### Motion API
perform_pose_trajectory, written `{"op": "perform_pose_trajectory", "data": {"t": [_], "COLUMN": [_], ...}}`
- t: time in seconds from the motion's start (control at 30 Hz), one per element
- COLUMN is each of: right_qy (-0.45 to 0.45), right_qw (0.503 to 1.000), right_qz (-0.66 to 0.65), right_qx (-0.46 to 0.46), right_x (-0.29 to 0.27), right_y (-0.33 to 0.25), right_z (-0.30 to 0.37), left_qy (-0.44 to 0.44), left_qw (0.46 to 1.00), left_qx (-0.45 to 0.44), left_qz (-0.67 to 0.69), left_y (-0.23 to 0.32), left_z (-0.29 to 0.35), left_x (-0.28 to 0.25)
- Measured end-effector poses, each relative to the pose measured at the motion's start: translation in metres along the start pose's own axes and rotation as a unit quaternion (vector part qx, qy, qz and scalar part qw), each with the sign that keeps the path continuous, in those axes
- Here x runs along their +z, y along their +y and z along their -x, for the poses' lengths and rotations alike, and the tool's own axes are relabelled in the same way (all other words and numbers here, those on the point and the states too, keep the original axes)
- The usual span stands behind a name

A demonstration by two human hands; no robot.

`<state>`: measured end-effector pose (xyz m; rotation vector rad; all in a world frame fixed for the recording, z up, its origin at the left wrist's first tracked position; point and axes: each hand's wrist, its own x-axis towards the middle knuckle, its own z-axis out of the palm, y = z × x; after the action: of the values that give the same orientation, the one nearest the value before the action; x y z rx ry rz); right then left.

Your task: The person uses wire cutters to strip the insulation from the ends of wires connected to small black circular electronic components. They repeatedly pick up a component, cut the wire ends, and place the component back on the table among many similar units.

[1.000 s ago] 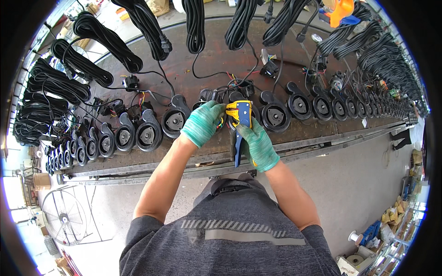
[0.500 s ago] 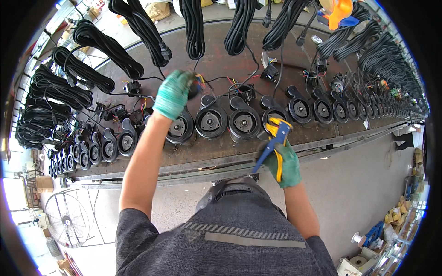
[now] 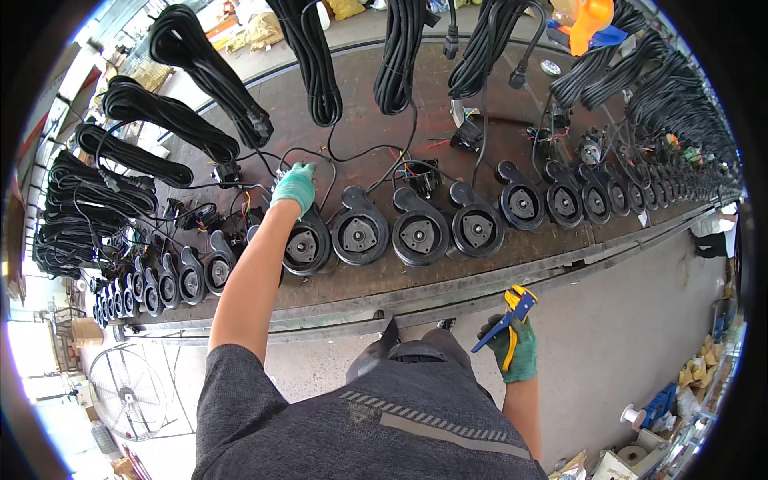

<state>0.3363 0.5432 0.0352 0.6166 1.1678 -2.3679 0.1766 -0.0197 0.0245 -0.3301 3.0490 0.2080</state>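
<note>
My left hand (image 3: pixel 294 192), in a green glove, reaches over the bench just behind the row of round black housings (image 3: pixel 360 232). Its fingers are bent down at the black cables; whatever lies beneath them is hidden. My right hand (image 3: pixel 520 352), also gloved, is closed around a blue and yellow wire stripper (image 3: pixel 516 314) in front of the bench edge. A small black motor (image 3: pixel 422 178) with coloured wires lies behind the housings, to the right of my left hand. Coiled black power cords (image 3: pixel 308 64) lie farther back.
The dark bench (image 3: pixel 360 152) curves across the view, with more housings and cord bundles towards both ends. An orange and blue tool (image 3: pixel 592 28) is at the far right. On the floor stand a large fan (image 3: pixel 126 394) at left and a white spool (image 3: pixel 633 415) at right.
My left hand has moved slightly left and lower in view, from a blurred dark part with coloured wires. My right hand has drawn back from the housings with the wire stripper.
</note>
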Motion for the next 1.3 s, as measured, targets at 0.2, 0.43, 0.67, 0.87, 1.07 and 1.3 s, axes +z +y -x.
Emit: {"op": "perform_pose_trajectory", "data": {"t": [0.2, 0.43, 0.67, 0.87, 1.07, 1.3], "right_qy": [0.03, 0.093, 0.144, 0.123, 0.063, -0.096], "right_qw": [0.999, 0.995, 0.987, 0.99, 0.997, 0.992], "right_qz": [-0.025, -0.023, -0.064, -0.064, -0.037, 0.078], "right_qx": [0.035, 0.036, 0.037, 0.036, 0.03, 0.027], "right_x": [-0.026, -0.043, -0.062, -0.059, -0.029, 0.043], "right_y": [0.007, 0.012, 0.022, 0.013, -0.006, -0.017], "right_z": [0.003, 0.014, 0.02, 0.008, 0.004, -0.009], "left_qy": [-0.23, -0.494, -0.545, -0.305, -0.051, -0.051], "left_qw": [0.921, 0.839, 0.695, 0.941, 0.928, 0.886], "left_qx": [0.092, 0.22, -0.151, 0.07, -0.059, -0.067], "left_qz": [0.302, 0.067, 0.444, 0.128, 0.364, 0.456], "left_y": [0.024, -0.011, 0.015, 0.01, -0.037, 0.018], "left_z": [-0.032, -0.092, -0.083, -0.085, -0.077, 0.07], "left_x": [0.017, 0.101, 0.084, 0.06, 0.012, -0.084]}}
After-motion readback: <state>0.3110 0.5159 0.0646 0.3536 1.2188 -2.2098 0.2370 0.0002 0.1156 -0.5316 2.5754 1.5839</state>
